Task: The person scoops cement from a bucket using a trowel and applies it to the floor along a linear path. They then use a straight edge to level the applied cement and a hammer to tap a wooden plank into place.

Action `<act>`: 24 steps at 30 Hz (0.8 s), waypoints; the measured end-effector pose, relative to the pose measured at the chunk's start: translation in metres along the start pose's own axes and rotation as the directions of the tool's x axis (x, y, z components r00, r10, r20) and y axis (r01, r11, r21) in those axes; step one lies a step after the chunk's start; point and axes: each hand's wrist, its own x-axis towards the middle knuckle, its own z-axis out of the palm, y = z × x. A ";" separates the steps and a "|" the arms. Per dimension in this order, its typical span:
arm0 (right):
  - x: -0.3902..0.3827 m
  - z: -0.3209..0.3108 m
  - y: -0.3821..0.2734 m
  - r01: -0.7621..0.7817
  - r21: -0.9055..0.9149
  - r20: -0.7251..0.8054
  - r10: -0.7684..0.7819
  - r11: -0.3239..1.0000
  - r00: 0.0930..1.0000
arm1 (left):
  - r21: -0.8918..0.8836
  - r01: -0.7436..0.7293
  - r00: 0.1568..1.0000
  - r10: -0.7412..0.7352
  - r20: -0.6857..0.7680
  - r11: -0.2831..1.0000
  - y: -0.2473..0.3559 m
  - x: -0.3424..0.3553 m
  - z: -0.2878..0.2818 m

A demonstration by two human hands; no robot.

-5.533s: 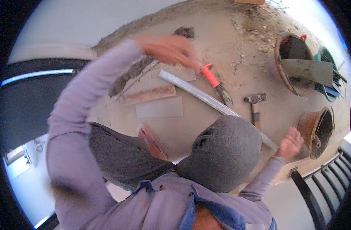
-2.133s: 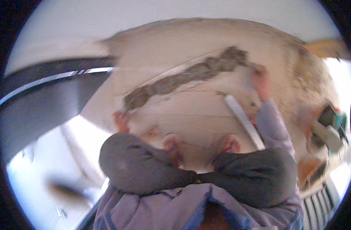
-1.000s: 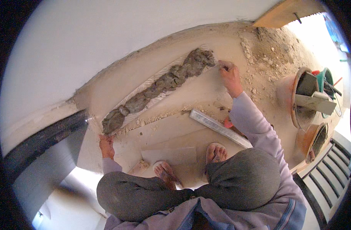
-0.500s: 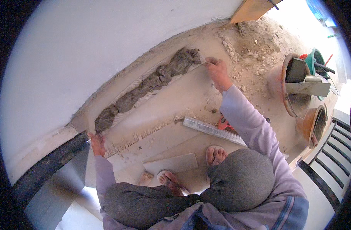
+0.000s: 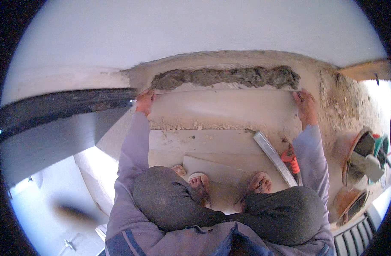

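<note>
A long, thin pale tile strip [image 5: 229, 87] lies crosswise along the foot of the wall. Wet grey mortar [image 5: 223, 77] is heaped in a lumpy ridge along its top, with pale combed streaks beside it. My left hand [image 5: 145, 101] is closed on the strip's near left corner. At the opposite end, my right hand [image 5: 306, 106] pinches the near right corner. Fingers partly cover both corners, and the strip's underside is hidden. Just nearer than the strip runs a smooth, dusty pale band [image 5: 225, 104].
A metal bar [image 5: 274, 158] and a red-handled tool [image 5: 291, 160] lie by my right forearm. A loose tile piece [image 5: 216, 170] is near my feet. Rubble [image 5: 353, 100] and a bucket [image 5: 348, 160] are at the right. A dark beam-like edge [image 5: 67, 102] comes up to my left hand.
My view has turned, so the strip now runs nearly level across the picture instead of slanting. Both hands keep hold of its ends.
</note>
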 end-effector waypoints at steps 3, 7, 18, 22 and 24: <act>0.022 0.037 0.061 0.133 0.313 -0.131 -0.096 0.940 0.987 | 0.144 -0.100 0.983 0.076 0.168 0.984 -0.004 0.029 -0.049; 0.019 0.032 0.048 -0.070 0.262 -0.032 0.081 0.963 0.996 | 0.138 -0.025 0.998 0.017 0.053 0.990 -0.013 0.037 -0.044; 0.013 0.020 0.030 -0.105 0.341 -0.040 0.126 0.934 0.991 | 0.007 0.149 0.955 -0.145 0.259 0.989 -0.011 0.060 -0.046; 0.019 0.006 -0.007 -0.243 0.879 0.130 0.285 0.409 0.950 | -0.101 0.057 0.982 -0.038 0.186 0.993 -0.002 0.070 -0.069; 0.033 0.015 -0.002 -0.192 0.963 0.117 0.345 0.191 0.931 | -0.192 -0.049 0.988 0.076 0.133 0.980 -0.010 0.073 -0.074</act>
